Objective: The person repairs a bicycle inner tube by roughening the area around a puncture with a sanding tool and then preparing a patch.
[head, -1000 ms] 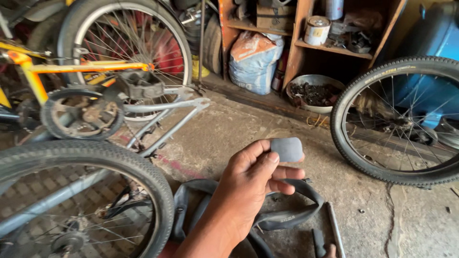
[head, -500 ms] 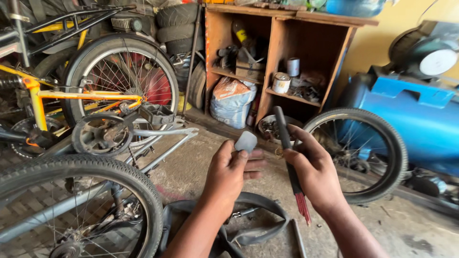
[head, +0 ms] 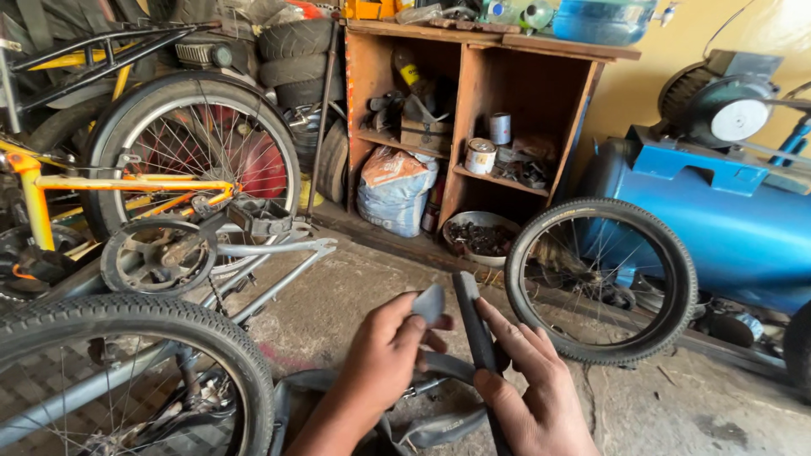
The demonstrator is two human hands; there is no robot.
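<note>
Concrete workshop floor (head: pixel 355 312), wooden shelf unit (head: pixel 473 127) at back, blue compressor tank (head: pixel 726 228) right, loose wheel (head: pixel 601 280) leaning against it. Left hand (head: pixel 384 359) fingers closed on small grey patch piece (head: pixel 429 304). Right hand (head: pixel 528 384) gripping black inner tube (head: pixel 475 333), strip held upright, touching patch piece. Rest of tube looped on floor below hands. Bike wheel (head: pixel 127 380) lower left.
</note>
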